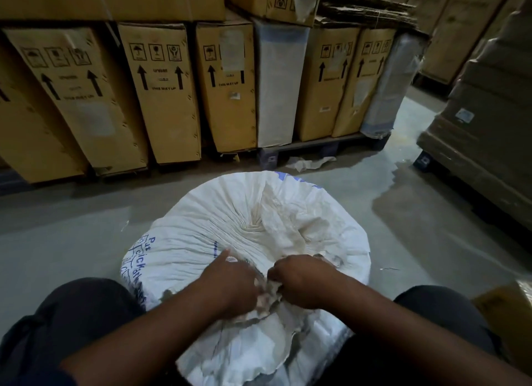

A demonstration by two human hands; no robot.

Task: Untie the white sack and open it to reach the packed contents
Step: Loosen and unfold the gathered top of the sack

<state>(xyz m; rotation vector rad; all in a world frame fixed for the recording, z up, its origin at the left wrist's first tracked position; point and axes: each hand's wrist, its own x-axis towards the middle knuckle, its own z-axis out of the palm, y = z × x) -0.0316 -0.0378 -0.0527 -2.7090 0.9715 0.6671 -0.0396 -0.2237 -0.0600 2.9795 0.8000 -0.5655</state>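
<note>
A big white woven sack (201,236) with blue print stands on the floor between my knees. Its top is gathered into tight pleats that meet at a puckered centre (254,227). My left hand (230,282) and my right hand (299,282) sit close together on the near side of the top, both clenched on a crumpled bunch of the sack's loose fabric (270,298). The left index finger points out along the pleats. A tie or knot is hidden under my fingers. The contents are not visible.
Tall cardboard boxes (161,92) with "this way up" arrows stand in a row on a pallet (302,149) just beyond the sack. A wrapped pallet load (483,143) is at the right. A paper scrap (309,163) lies on the grey floor.
</note>
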